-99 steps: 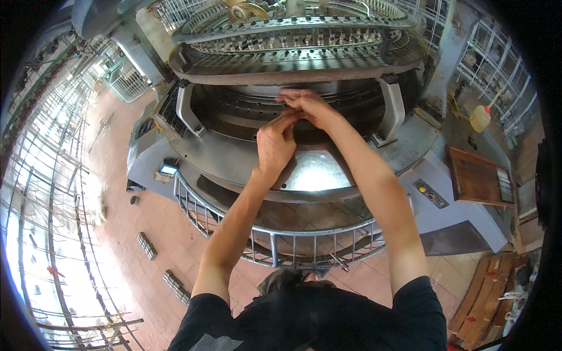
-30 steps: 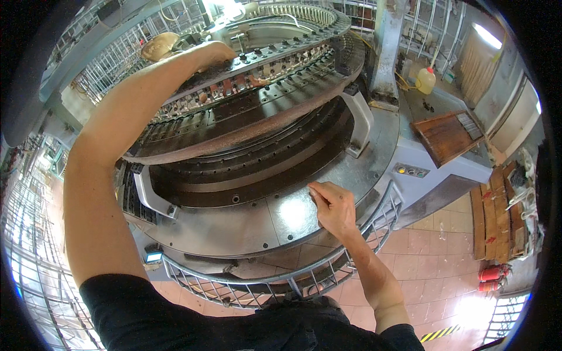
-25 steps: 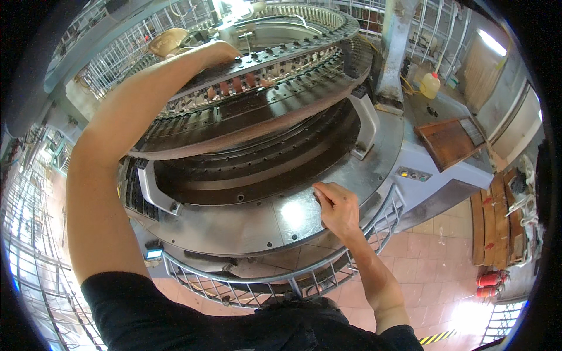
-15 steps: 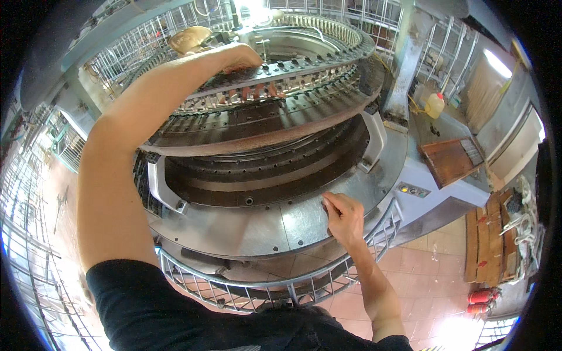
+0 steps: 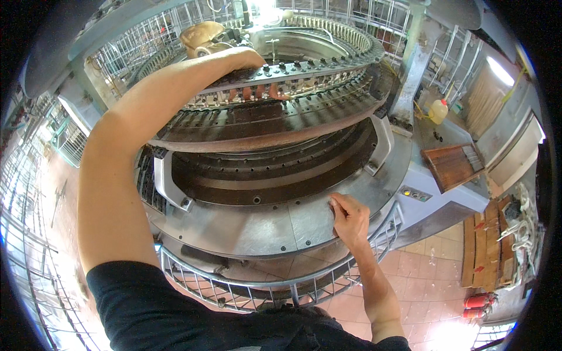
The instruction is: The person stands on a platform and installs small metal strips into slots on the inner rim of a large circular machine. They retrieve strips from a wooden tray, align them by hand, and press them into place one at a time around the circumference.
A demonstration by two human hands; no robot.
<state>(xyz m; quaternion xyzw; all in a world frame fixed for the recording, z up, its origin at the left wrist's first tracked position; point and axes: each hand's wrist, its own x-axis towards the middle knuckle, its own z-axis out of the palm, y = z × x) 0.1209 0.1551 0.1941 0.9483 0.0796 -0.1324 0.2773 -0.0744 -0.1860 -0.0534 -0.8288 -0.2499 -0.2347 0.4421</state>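
A large round knitting machine fills the middle, with a raised ring (image 5: 316, 69) of black bolts and metal feeders. My left arm reaches over this ring. My left hand (image 5: 250, 92) is down behind it; bits of its fingers show through the gap between the feeders, and their grip is hidden. Below the ring lies a dark, worn round plate (image 5: 252, 126). Over the right part of the shiny metal table (image 5: 246, 228), my right hand (image 5: 350, 221) is closed, thumb and fingertips pressed together. Whatever they pinch, if anything, is too small to make out.
A curved metal rail (image 5: 257, 285) runs along the machine's front. Grey brackets (image 5: 165, 175) join plate and table. At right are a yellowish bottle (image 5: 437, 111), a wooden tray (image 5: 451, 165), a button panel (image 5: 415, 193), stacked brown boards (image 5: 483, 243) and red fire extinguishers (image 5: 477, 305).
The view has shifted slightly, so the machine sits a little further right. My left hand stays behind the ring; my right hand keeps its pinch over the metal table.
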